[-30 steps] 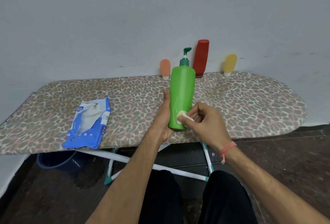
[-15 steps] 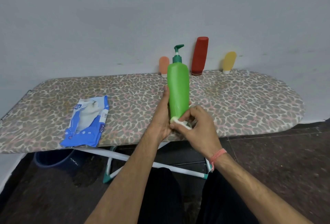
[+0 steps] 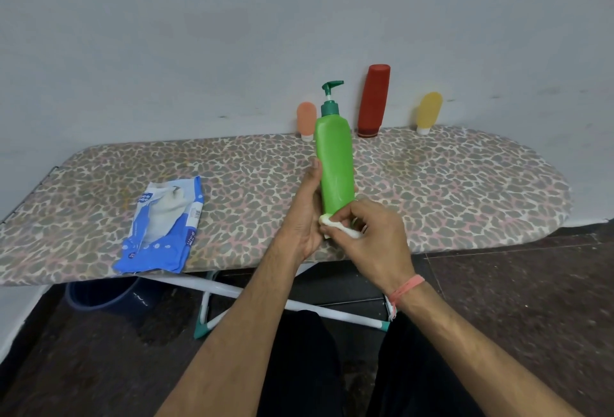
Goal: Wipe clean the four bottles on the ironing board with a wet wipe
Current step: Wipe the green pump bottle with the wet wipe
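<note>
Four bottles were on the leopard-print ironing board (image 3: 448, 191), which stood against a grey wall (image 3: 232, 34). Beneath the board, white legs with teal feet (image 3: 265, 297) and part of a dark blue bucket (image 3: 99, 293) were visible on a dark floor. A blue wet wipe packet (image 3: 162, 227) lay flat and open near the board's front left edge, well apart from the bottles. The green pump bottle (image 3: 334, 164) stood upright near the front edge at centre. The left hand (image 3: 304, 217) was wrapped around its lower left side, gripping it. The right hand (image 3: 372, 237) was closed on a bunched white wet wipe (image 3: 339, 227), pressing it against the bottle's base. A pink band (image 3: 407, 287) circled the right wrist. At the rear, against the wall, a tall red bottle (image 3: 373, 101) stood cap down, a small orange bottle (image 3: 306, 121) stood partly behind the pump bottle, and a small yellow bottle (image 3: 428, 112) stood furthest right.
</note>
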